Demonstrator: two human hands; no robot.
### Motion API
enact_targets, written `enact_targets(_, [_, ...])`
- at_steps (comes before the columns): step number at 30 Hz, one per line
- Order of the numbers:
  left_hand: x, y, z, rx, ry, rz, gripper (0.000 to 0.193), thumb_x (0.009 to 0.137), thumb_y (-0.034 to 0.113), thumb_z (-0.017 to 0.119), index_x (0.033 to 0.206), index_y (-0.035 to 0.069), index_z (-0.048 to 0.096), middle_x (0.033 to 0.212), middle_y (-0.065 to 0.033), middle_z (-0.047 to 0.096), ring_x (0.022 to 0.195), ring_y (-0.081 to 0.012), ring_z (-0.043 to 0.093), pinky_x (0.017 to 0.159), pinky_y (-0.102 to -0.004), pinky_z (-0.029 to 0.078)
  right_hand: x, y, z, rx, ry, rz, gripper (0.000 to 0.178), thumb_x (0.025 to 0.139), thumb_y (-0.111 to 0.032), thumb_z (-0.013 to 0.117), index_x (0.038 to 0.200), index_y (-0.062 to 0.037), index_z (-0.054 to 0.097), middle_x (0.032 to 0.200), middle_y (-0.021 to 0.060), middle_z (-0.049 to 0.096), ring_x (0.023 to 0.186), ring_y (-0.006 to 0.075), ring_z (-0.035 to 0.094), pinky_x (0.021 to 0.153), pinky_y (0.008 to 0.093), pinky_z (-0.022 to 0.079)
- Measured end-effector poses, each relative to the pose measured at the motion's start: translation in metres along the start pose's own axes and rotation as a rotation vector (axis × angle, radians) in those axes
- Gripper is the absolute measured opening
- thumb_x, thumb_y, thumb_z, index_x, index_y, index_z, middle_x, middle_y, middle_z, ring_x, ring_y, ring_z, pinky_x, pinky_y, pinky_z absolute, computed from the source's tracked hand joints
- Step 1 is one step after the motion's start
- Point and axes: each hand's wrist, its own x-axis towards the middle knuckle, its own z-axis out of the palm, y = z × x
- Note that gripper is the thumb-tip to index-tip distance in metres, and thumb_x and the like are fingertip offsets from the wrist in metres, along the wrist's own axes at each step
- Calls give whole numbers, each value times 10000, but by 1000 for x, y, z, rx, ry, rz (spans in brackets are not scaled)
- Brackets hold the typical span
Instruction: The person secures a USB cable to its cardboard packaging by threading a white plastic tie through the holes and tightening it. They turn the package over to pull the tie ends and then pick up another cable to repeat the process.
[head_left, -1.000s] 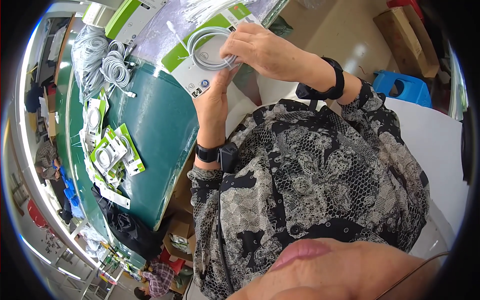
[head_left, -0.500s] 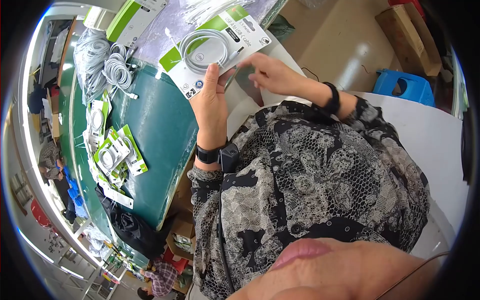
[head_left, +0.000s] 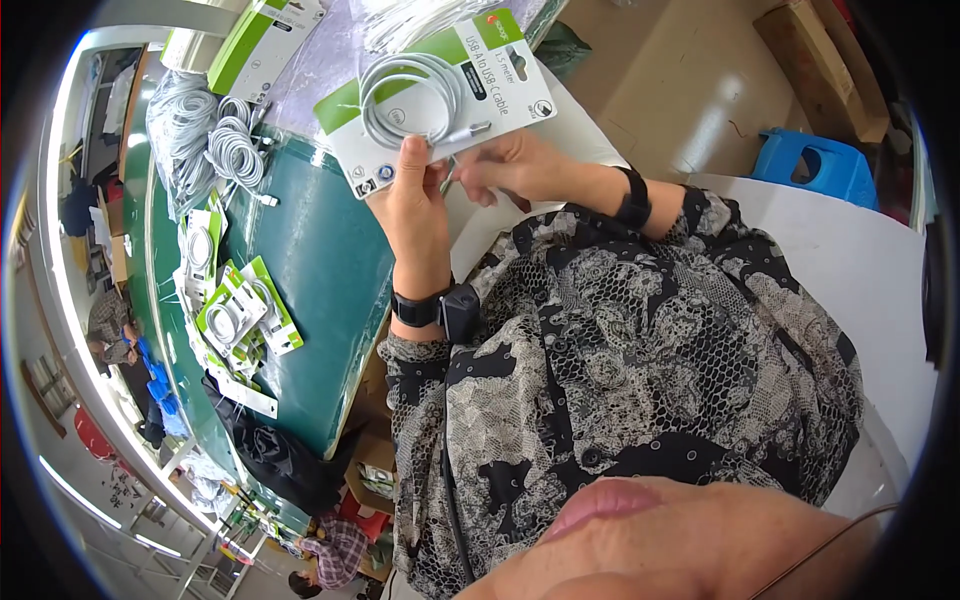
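My left hand (head_left: 415, 220) grips a white and green packaging card (head_left: 515, 80) by its lower edge, with the thumb on its front. A coiled light grey cable (head_left: 372, 112) lies against the card's face, and its metal plug points right below the coil. Close beside the left fingers, my right hand (head_left: 530, 168) is at the card's lower edge with its fingers pinched together. A thin end seems to show at those fingertips, but I cannot make out what it is.
Left on the green table (head_left: 320, 240) lie several carded cables (head_left: 225, 320) and coiled grey cables (head_left: 183, 130). Blank cards (head_left: 250, 55) and thin white strips (head_left: 425, 20) are at the back. A blue stool (head_left: 810, 170) and cardboard (head_left: 825, 70) stand right; people work far left.
My right hand has moved left and down, from the card's right side to beside my left fingers, and its fingers have closed. The card has turned slightly clockwise.
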Motion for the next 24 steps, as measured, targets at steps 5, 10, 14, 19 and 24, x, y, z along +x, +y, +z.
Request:
enact_targets(5, [-12, 11, 28, 223, 85, 38, 229, 895, 93, 626, 1097, 44, 530, 929, -29, 601, 698, -101, 552, 584, -238, 456, 29, 19, -36, -1044, 511, -859, 118, 886, -123, 618, 974, -45, 610, 800, 34, 610, 694, 135, 580, 608, 306, 485])
enact_targets(10, [-1, -4, 10, -197, 37, -160, 248, 901, 129, 623, 1111, 41, 525, 973, -33, 597, 780, -115, 559, 683, -257, 471, 34, 22, -29, -857, 461, -560, 174, 900, -177, 604, 1003, -37, 598, 895, 47, 618, 745, 150, 585, 636, 320, 477])
enact_targets(14, [-1, -13, 4, -53, -7, 1, 294, 921, 168, 597, 1169, 34, 515, 1029, -46, 600, 869, -129, 572, 762, -271, 473, 9, 17, -19, 464, 86, -180, 202, 915, -195, 581, 1015, -19, 585, 886, 52, 618, 739, 157, 591, 624, 305, 473])
enact_targets(19, [-10, 18, 7, -289, -70, -225, 381, 949, 211, 548, 1267, 14, 474, 1068, -62, 610, 900, -149, 608, 781, -277, 495, 8, -18, -56, 543, 171, -108, 256, 947, -268, 536, 1050, -36, 573, 815, 43, 597, 689, 138, 577, 591, 292, 462])
enact_targets(24, [1, 15, -35, 156, -406, -287, 441, 981, 257, 482, 1328, -7, 413, 1060, -67, 624, 873, -148, 633, 779, -292, 523, 8, -46, -80, 123, 20, 188, 282, 925, -319, 580, 912, -37, 583, 721, 20, 589, 633, 161, 599, 513, 300, 458])
